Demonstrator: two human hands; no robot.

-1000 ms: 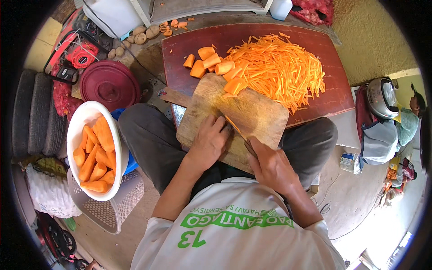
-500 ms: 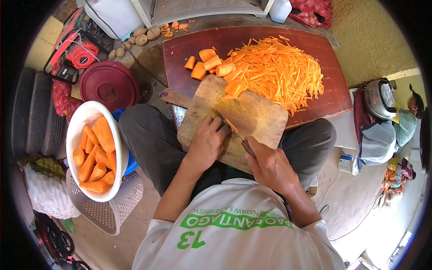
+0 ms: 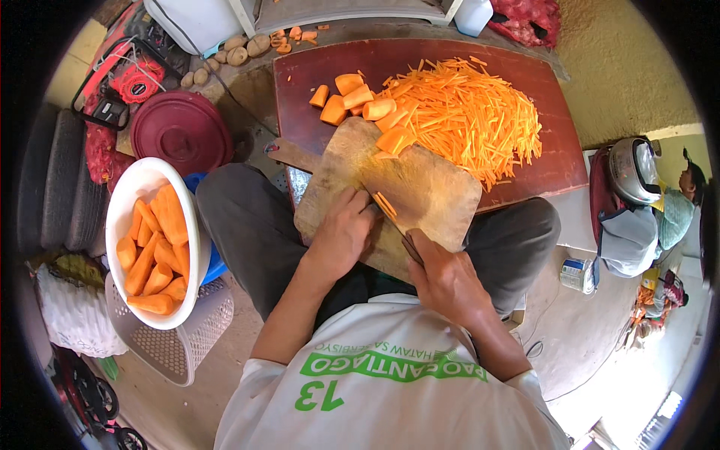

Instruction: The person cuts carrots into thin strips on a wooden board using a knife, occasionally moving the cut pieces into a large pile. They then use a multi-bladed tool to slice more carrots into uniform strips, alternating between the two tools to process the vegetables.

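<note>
A wooden cutting board [image 3: 442, 196] with a handle at its upper left lies across my lap. My right hand [image 3: 448, 276] is closed round the handle of a knife [image 3: 407, 244], whose blade points up and left over the board. Against the blade's left side, my left hand [image 3: 343, 234] presses down with curled fingers; whatever is under them is hidden. Thin carrot strips [image 3: 385, 205] lie along the blade's right side. Past the board's far edge, carrot chunks [image 3: 356, 96] and a big heap of carrot strips [image 3: 469, 120] rest on a dark red tabletop [image 3: 300, 69].
At my left, a white basin [image 3: 196, 247] of peeled carrots [image 3: 161, 255] stands over a perforated plastic basket [image 3: 199, 341]. Behind it are a dark red round lid [image 3: 181, 133] and a red machine [image 3: 135, 81]. Potatoes [image 3: 237, 55] lie on the floor at the back; a helmet [image 3: 634, 169] sits far right.
More carrot strip shows beside the blade than before. My left fingers have shifted slightly up and left on the board, and the knife stays in my right hand.
</note>
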